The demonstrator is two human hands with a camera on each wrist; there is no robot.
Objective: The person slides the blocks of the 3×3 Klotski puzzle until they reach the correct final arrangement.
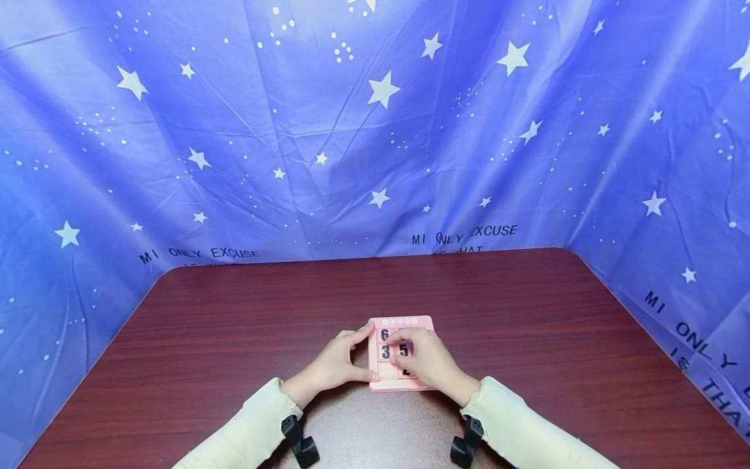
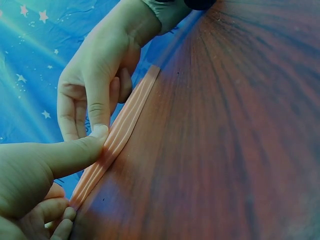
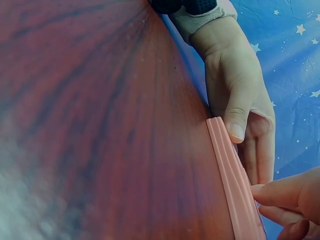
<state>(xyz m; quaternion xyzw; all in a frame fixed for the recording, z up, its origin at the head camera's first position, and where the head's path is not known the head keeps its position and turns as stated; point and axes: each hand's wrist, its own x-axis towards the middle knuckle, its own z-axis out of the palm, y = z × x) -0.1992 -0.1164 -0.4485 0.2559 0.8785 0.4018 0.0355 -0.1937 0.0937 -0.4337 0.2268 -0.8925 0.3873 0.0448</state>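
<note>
A pink sliding number puzzle [image 1: 383,385] lies flat on the table, black digits on its tiles; 6, 3, 5 and part of a 2 show. My left hand [image 1: 331,361] holds the puzzle by its left side, thumb at the near corner and a forefinger at the far corner. Over the right part of the board is my right hand [image 1: 436,361], its thumb and forefinger tips touching the face around the 3 and 5 tiles. It hides several tiles and the right edge. Both wrist views show the puzzle's ridged pink side [image 2: 127,117] edge-on.
The dark red wood-grain table [image 1: 246,312] has rounded far corners. Behind and at both sides hangs a blue curtain [image 1: 328,130] with white stars and printed words. Each wrist wears a black camera mount [image 1: 299,443] over a pale sleeve [image 1: 246,423].
</note>
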